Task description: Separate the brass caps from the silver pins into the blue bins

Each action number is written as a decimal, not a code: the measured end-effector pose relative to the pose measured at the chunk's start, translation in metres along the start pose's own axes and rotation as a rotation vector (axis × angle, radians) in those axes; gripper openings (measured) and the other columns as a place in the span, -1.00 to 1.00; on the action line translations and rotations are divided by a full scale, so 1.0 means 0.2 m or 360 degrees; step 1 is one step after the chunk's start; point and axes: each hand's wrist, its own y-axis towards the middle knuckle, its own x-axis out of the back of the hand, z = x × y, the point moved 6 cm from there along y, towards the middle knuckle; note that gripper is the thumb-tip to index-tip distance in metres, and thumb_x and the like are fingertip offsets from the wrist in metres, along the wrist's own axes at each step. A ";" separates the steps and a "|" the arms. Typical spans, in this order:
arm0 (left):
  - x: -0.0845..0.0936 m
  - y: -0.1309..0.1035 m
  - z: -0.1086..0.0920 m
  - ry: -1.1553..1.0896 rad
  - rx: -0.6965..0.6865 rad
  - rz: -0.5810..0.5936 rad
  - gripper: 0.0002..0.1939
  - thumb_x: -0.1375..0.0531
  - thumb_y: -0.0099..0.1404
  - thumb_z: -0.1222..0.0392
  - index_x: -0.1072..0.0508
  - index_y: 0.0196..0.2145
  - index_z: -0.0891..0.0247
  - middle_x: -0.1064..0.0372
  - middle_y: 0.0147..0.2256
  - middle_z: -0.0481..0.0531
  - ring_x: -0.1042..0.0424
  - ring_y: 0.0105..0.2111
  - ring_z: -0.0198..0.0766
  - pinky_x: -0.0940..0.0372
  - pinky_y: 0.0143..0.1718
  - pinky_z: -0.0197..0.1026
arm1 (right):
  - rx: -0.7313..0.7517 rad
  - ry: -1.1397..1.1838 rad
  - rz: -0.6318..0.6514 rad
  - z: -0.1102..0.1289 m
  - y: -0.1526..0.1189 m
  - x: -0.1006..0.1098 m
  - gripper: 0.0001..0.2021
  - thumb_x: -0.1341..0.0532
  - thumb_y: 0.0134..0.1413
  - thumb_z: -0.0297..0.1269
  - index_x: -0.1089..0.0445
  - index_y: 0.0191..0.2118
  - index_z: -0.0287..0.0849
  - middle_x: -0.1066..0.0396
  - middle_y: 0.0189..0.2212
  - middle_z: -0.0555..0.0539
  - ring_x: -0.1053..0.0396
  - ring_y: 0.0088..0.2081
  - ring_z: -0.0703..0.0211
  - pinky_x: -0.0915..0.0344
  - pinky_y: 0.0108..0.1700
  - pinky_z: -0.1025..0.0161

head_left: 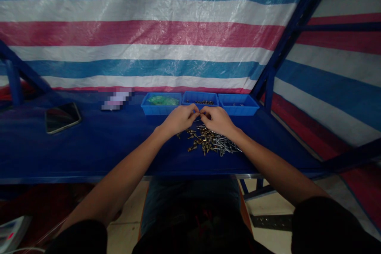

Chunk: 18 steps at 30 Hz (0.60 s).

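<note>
My left hand (pixel 182 118) and my right hand (pixel 216 120) meet at the fingertips, just in front of the bins. Both are closed in a pinch; whatever sits between the fingers is too small to name. Below them on the blue table (pixel 125 147) lies a pile of small metal parts, brass-coloured fittings (pixel 205 139) on the left and thin silver pins (pixel 224 145) on the right. Behind my hands, the middle blue bin (pixel 187 96) contains small dark metal pieces (pixel 204 102).
The left blue bin (pixel 145 107) holds a green plastic bag (pixel 162 100). A few small pieces lie in the right blue bin (pixel 250 109). A phone (pixel 63 118) rests at the left, near a blurred item (pixel 116 100). Blue frame bars (pixel 269 87) rise at the right.
</note>
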 end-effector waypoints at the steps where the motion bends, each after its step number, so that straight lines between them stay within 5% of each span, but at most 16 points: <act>1: 0.00 0.00 0.00 0.0007 0.0005 0.0001 -0.81 -0.07 0.34 0.20 -0.44 -0.20 0.30 -0.44 -0.44 0.02 -0.37 -0.46 -0.27 -0.12 -0.43 -0.25 | -0.0001 0.0000 0.0006 0.00 0.00 0.00 -0.83 -0.11 0.09 -0.32 -0.47 -0.33 -0.14 -0.41 -0.55 0.02 -0.28 -0.52 0.26 -0.02 -0.44 0.28; 10: 0.01 0.01 0.03 0.0035 0.0058 -0.0047 -0.75 -0.02 0.34 0.27 -0.48 -0.18 0.32 -0.42 -0.49 0.03 -0.39 -0.45 -0.23 -0.19 -0.34 -0.20 | 0.0092 0.0007 0.0048 -0.01 0.01 -0.02 -0.73 -0.09 0.02 -0.46 -0.48 -0.21 -0.15 -0.44 -0.52 0.01 -0.31 -0.48 0.23 -0.10 -0.37 0.27; 18: 0.02 0.01 0.02 0.0087 0.0092 -0.0082 -0.76 0.02 0.36 0.27 -0.45 -0.23 0.30 -0.48 -0.36 0.07 -0.44 -0.37 -0.20 -0.24 -0.31 -0.20 | 0.0034 0.0081 0.0005 0.00 0.00 -0.01 -0.86 -0.19 0.06 -0.27 -0.43 -0.25 -0.15 -0.39 -0.58 0.06 -0.29 -0.51 0.24 -0.05 -0.42 0.29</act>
